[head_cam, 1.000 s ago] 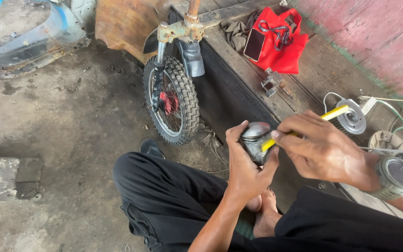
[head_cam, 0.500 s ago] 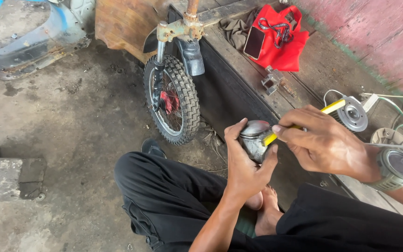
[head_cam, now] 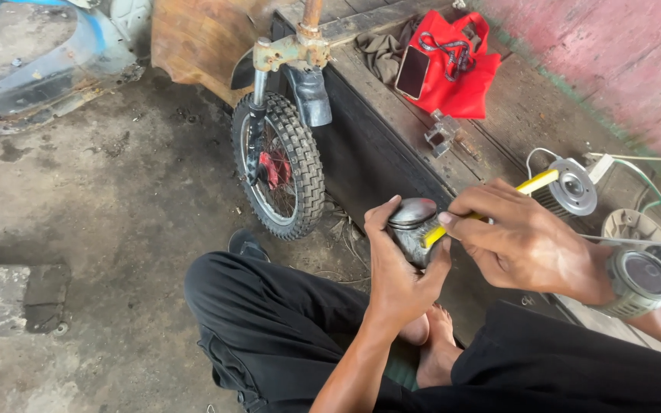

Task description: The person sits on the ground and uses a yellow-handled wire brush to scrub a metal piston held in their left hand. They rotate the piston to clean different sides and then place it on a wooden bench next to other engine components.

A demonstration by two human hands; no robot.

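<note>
Fingers [head_cam: 382,222] of the left hand [head_cam: 398,271] wrap tight around a small grey metal cylinder [head_cam: 413,227] with a domed shiny top, holding it upright above the person's lap, while the right hand [head_cam: 525,246] pinches a yellow tool [head_cam: 499,205] between thumb and closed fingertips, its near end pressed against the side of the cylinder and its far end sticking out past the knuckles. From there the scene runs down in size. Stained concrete floor [head_cam: 101,199] fills the left half of the view. A long dark wooden platform [head_cam: 422,115] runs along the right, under a pink wall [head_cam: 621,53]. Black trousers [head_cam: 269,321] cover the person's folded legs at the bottom, with a bare foot [head_cam: 434,348] tucked between them. At the top left lies a curved grey and blue plastic body panel [head_cam: 47,69]. A small knobby wheel [head_cam: 278,164] with spokes and a red hub stands upright in a rusty fork against the edge of the platform. A grey concrete block [head_cam: 13,298] sits at the left edge. On the platform, a red cloth bag [head_cam: 453,69] lies with a dark phone [head_cam: 411,71] resting on it. Nearer the hands, a round grey finned motor part [head_cam: 571,187] lies on the platform just behind the right hand, and a similar round part [head_cam: 640,279] sits near the right wrist. A small metal bracket [head_cam: 439,136] rests on the boards between the bag and the hands.
</note>
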